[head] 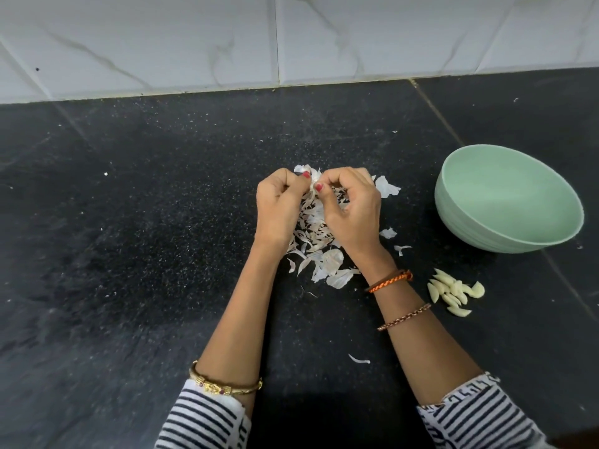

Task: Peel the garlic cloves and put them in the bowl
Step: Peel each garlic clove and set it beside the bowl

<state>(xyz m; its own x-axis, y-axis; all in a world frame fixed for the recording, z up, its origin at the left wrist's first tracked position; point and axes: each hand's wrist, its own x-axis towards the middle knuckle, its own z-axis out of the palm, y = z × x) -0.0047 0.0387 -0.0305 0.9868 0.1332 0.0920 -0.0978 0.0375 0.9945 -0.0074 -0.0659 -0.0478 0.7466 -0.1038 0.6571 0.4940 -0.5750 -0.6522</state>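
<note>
- both hands up over the middle of the black speckled table (162, 222), knuckles toward the camera
- left hand (278, 205) with fingers curled in, thumb and forefinger pinching a garlic clove (313, 186) from the left side
- right hand (353, 209) curled too, red-nailed thumb pressed on the same clove from the right, so both sets of fingers clamped on that one clove
- clove mostly hidden between the fingertips, just a bit of whitish skin poking out; can't tell how much peel is left on it
- right under the hands, a messy heap of papery skins (319, 251), spreading down toward the wrists, with a few stray flakes off to the right and one lone scrap nearer the camera
- little cluster of peeled cloves (453, 291) lying on the table right of the right forearm, not in the bowl
- pale green bowl (460, 218) further right and a bit behind those cloves, looks tilted in this wide view, nothing visible inside
- gold bangle (225, 382) on the left forearm, orange braided band (389, 280) and a chain bracelet on the right, striped sleeves at the bottom edge
- white marble-look tiled wall (194, 43) along the back of the table
</note>
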